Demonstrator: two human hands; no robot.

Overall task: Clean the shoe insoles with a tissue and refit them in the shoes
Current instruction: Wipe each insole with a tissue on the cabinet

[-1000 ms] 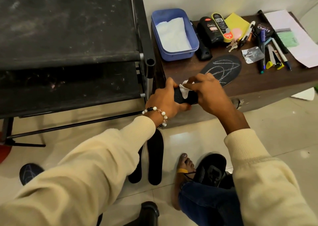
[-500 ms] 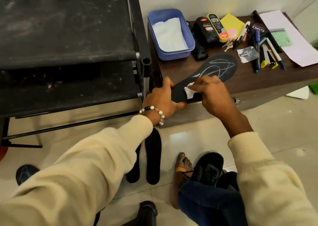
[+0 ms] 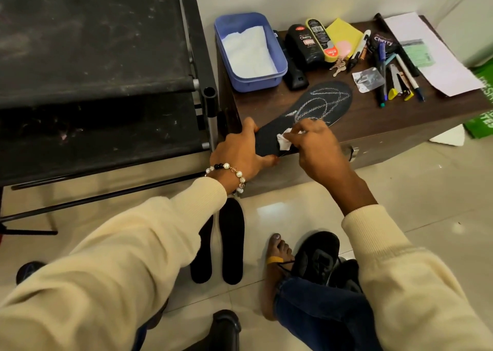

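The left hand [image 3: 241,154] grips the heel end of the insole [image 3: 306,115] on the cabinet [image 3: 373,126]. The right hand [image 3: 317,147] pinches a tissue [image 3: 283,142] against it. 2 insoles [image 3: 224,246] lie on the floor.

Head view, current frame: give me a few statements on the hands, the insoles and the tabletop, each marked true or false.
1. The right hand presses a white tissue onto the patterned insole. True.
2. The left hand hangs idle beside the table. False: it grips the near end of that insole.
3. The blue tub on the table holds white tissue paper. True.
4. Two plain black insoles lie on the table next to the pens. False: they lie on the floor, below the left wrist.
5. The black shoes stand on the table. False: they are on the floor by the person's foot.
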